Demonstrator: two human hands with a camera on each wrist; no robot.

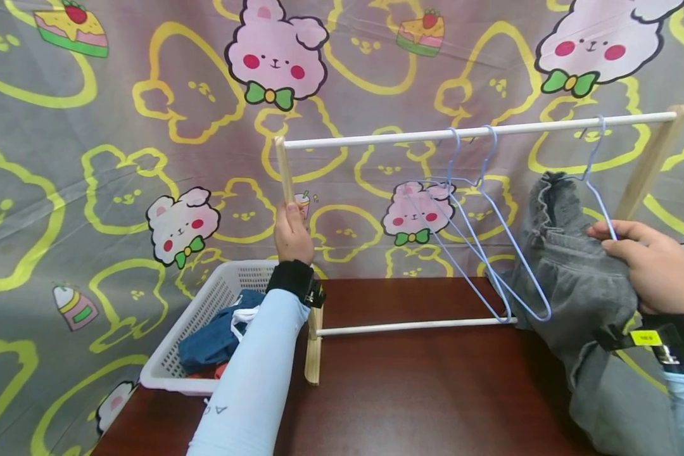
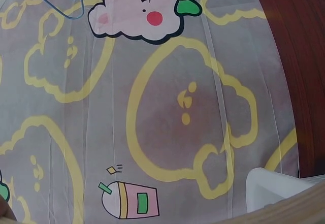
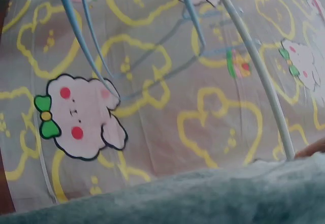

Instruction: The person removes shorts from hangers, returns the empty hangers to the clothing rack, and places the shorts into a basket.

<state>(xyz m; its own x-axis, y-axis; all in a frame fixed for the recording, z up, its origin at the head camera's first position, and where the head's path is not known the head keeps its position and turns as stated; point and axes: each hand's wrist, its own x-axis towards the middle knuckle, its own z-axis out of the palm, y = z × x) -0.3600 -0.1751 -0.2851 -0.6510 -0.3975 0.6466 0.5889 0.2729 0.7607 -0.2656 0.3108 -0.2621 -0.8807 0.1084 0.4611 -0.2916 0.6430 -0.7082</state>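
Note:
My left hand [image 1: 294,235] grips the left wooden post [image 1: 285,171] of a small clothes rack. On the right, my right hand [image 1: 658,263] pinches the side of a blue hanger [image 1: 595,183] that hooks over the white top bar [image 1: 370,138]. Grey trousers [image 1: 570,266] with a gathered waist hang at that hanger, partly over its left side; their legs drop past the table edge. The right wrist view shows the grey cloth [image 3: 167,198] along its bottom edge. How much of the hanger sits inside the waist is hidden.
Two bare blue hangers [image 1: 513,244] hang mid-bar. A white plastic basket [image 1: 173,373] with dark blue and other clothes [image 1: 219,339] stands left of the rack. The rack's lower bar [image 1: 410,327] runs above the brown table [image 1: 422,392]. A patterned curtain [image 1: 114,209] hangs behind.

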